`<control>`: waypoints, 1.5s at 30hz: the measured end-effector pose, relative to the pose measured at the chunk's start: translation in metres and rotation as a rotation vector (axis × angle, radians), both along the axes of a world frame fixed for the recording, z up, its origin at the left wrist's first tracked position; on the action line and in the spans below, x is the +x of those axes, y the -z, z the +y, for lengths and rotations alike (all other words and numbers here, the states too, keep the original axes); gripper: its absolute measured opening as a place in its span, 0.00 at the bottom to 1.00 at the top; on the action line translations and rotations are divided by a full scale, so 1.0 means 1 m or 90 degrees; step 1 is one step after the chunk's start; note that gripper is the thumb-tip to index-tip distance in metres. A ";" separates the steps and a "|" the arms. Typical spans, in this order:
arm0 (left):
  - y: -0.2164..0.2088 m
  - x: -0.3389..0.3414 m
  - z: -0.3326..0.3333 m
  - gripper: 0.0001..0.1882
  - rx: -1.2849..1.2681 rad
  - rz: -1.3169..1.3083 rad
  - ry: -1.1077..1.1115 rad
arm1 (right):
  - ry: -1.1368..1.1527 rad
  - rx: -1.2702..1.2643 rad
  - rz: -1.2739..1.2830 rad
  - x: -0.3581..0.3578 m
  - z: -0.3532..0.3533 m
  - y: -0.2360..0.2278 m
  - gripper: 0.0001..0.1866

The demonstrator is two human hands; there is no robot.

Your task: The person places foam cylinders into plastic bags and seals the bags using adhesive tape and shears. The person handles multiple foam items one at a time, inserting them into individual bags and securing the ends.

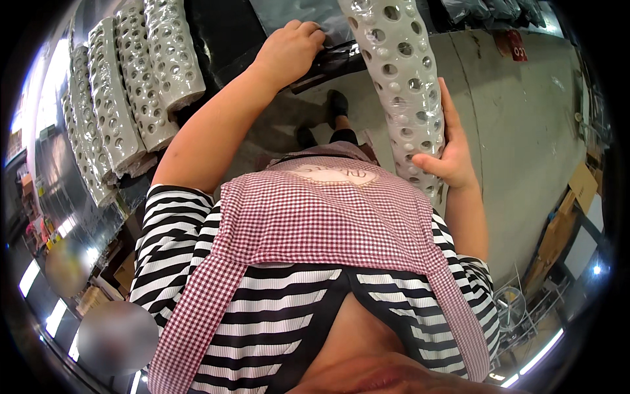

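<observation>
A long rolled mat point(405, 85), pale grey, full of round holes and wrapped in clear film, stands tilted at the right of my body. My right hand point(453, 148) grips its lower part, thumb on the near side and fingers along the right side. The roll's top end runs out of view. At the front edge of the dark table, my left hand point(292, 49) is closed with its fingers curled at a grey plastic bag point(305, 16). Its fingertips are partly hidden.
Several more wrapped mat rolls point(167, 56) lie side by side on the table at the left. Dark plastic packages point(466, 10) sit at the far right. Concrete floor point(518, 125) stretches to the right, with cardboard point(554, 243) and a metal fan point(510, 305) along that side.
</observation>
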State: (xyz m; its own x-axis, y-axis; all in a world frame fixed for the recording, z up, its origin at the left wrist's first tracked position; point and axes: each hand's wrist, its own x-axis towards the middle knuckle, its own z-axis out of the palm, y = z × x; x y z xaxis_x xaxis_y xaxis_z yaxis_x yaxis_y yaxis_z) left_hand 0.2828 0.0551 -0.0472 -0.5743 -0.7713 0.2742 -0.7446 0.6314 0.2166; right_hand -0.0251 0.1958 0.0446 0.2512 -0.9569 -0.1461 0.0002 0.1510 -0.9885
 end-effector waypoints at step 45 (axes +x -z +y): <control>0.001 0.056 -0.141 0.08 0.034 0.365 -0.509 | -0.019 0.015 0.328 0.120 -0.099 0.012 0.58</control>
State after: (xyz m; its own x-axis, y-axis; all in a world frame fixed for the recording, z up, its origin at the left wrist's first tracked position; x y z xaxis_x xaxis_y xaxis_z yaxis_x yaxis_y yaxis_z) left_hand 0.3385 -0.0859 -0.0480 0.3303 -0.8944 0.3018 -0.7215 -0.0331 0.6916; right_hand 0.0948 0.0963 0.0325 0.1683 -0.9452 -0.2799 -0.4904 0.1660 -0.8555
